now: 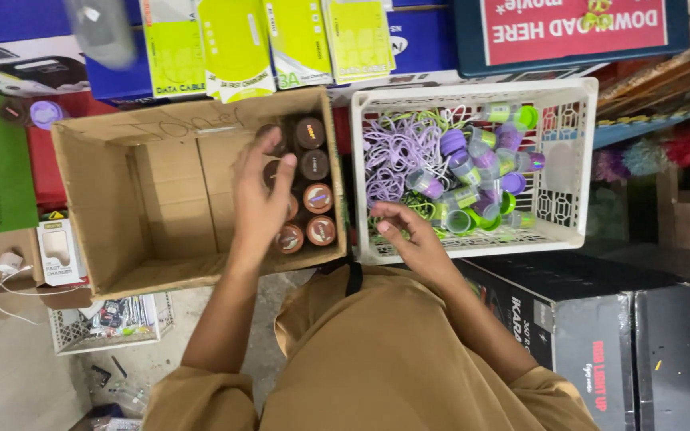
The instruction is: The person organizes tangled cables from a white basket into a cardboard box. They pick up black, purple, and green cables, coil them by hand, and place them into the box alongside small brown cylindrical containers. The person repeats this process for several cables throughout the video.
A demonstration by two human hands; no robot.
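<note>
left hand (259, 191) grips a jar in cardboard box (113, 199); right hand (405, 231) loose in cable-filled crate (569, 160)

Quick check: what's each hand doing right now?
Left hand: fingers spread on the jars in the cardboard box, grip unclear.
Right hand: open, empty, over the white basket.

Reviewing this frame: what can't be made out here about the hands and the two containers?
- Head view: the left hand covers some brown-capped jars in the cardboard box; whether it grips one is hidden.
- Right hand at the white crate rim: its fingers curl under, so any hold is unclear.
- Purple and green small containers: too small and tangled with cords to count.
</note>
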